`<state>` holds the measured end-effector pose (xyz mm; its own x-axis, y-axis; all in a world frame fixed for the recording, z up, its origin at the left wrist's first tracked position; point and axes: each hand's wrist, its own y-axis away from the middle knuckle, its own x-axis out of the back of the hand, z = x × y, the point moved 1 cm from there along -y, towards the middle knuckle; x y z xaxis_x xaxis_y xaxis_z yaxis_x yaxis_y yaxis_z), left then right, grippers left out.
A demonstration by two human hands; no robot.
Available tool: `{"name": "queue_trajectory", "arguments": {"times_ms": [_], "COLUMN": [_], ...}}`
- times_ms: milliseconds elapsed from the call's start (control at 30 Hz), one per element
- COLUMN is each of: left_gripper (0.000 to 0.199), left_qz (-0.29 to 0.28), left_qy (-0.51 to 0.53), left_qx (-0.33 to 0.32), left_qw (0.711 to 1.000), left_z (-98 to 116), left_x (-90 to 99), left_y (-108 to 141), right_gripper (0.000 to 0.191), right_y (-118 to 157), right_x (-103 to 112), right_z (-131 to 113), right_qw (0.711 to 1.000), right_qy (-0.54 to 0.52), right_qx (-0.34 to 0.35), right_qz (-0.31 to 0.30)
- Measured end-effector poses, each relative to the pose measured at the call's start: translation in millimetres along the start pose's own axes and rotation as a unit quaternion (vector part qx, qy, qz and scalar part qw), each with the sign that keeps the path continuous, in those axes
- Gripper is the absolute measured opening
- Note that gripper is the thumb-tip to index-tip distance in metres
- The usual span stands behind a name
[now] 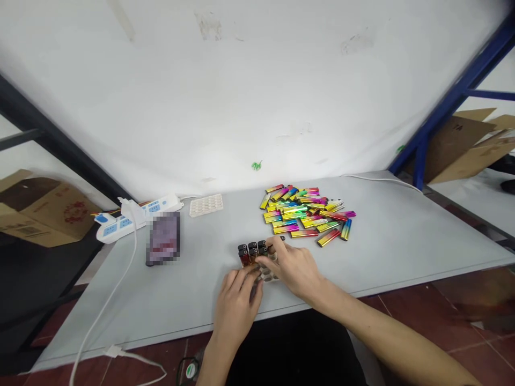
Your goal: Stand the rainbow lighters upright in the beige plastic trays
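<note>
Near the front edge of the table a pale tray with round holes [267,274] lies between my hands. Several slim tubes with black caps [252,247], resembling lighters or vapes, stand upright in two rows at its far left. My left hand [235,303] grips the near left side of the tray with its fingers bent. Above the tray, my right hand [300,271] has thumb and index finger closed around a black-capped tube in the row, mostly hidden by the fingers. Another black cap [282,238] shows just beyond the right knuckles.
A loose pile of shiny rainbow-coloured tubes [295,210] lies behind my right hand. Against the wall rests another pale holed tray [206,205]. To the left are a white power strip [140,217], a white cable [126,279] and a blurred-out dark object [163,238].
</note>
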<state>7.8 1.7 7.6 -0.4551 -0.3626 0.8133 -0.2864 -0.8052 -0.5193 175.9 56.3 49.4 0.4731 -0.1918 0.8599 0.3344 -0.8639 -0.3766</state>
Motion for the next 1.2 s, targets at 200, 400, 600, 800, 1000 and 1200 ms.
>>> {"name": "queue_trajectory", "arguments": {"times_ms": [200,400,600,800,1000,1200], "left_gripper": [0.017,0.019,0.019,0.018,0.017,0.018], "left_qz": [0.014,0.022,0.020,0.023,0.023,0.018], "left_qy": [-0.004,-0.003,0.002,0.009,0.001,0.003], "left_qx": [-0.015,-0.014,-0.008,-0.008,-0.018,-0.012], "left_qw": [1.000,1.000,1.000,1.000,1.000,1.000], "left_z": [1,-1,0,1,0,-1], "left_x": [1.7,0.2,1.1,1.4,1.5,1.1], "left_y": [-1,0,0,-1,-2,-1], "right_gripper": [0.030,0.034,0.027,0.014,0.019,0.023], "right_y": [-30,-48,-30,-28,-28,-30], "right_x": [31,20,25,31,23,15], "right_z": [45,118,132,124,125,118], "right_qw": [0.997,0.997,0.998,0.995,0.997,0.965], "right_qy": [-0.047,-0.007,0.027,0.060,-0.020,-0.252], "right_qx": [-0.041,-0.056,0.038,0.062,0.049,-0.072], "right_qz": [0.054,0.047,0.050,-0.043,-0.055,-0.006]}}
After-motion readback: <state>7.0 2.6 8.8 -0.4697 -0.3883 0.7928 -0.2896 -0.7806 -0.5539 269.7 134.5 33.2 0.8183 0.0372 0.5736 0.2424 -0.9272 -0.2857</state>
